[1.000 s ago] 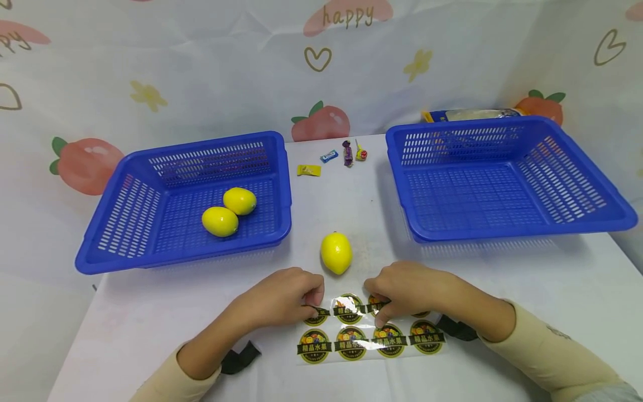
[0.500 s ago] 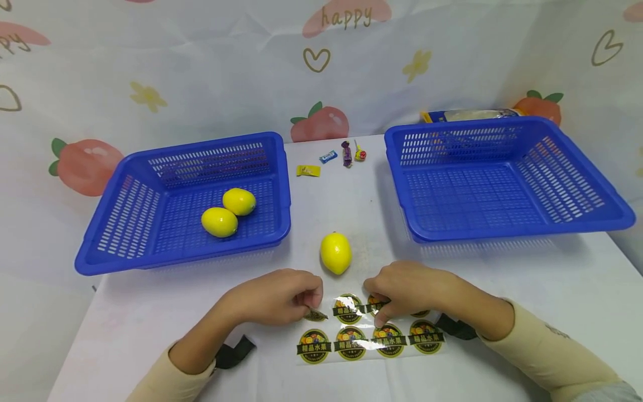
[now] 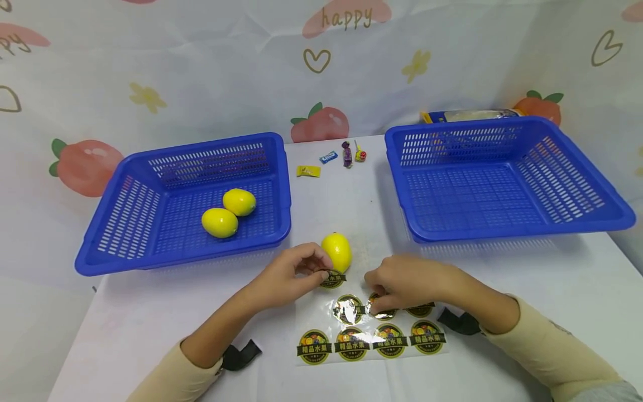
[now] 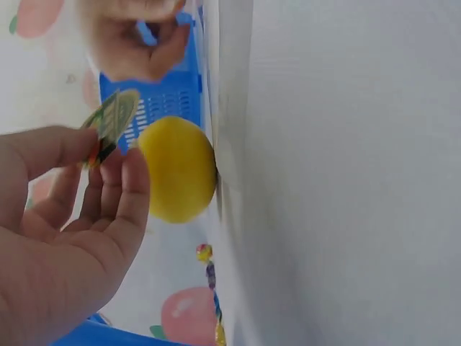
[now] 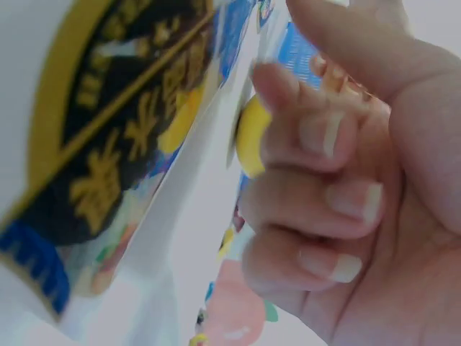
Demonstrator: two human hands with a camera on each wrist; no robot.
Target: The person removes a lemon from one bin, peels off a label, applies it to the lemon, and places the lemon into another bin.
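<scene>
My left hand (image 3: 295, 274) pinches a round black-and-gold sticker (image 3: 334, 278) between thumb and forefinger, right at the near side of a whole lemon (image 3: 337, 251). In the left wrist view the sticker (image 4: 112, 124) stands on edge in the fingertips, and the lemon (image 4: 177, 170) is just beyond the fingers. My right hand (image 3: 409, 282) hovers over the upper part of the clear sticker sheet (image 3: 369, 360). Its fingers are loosely curled with nothing in them, the thumb apart, as the right wrist view shows. Part of the sheet's top row is hidden under this hand.
Two lemons (image 3: 220, 222) lie in the left blue basket (image 3: 183, 258). Another blue basket (image 3: 522, 230) stands at the right, with a packet (image 3: 474, 115) behind it. Several wrapped candies, among them a yellow one (image 3: 308, 171) and a lollipop (image 3: 360, 154), lie at the table's back.
My left hand has peeled the sticker off the sheet's upper left corner and carried it up and right to the lemon. The right hand has lifted slightly from the sheet.
</scene>
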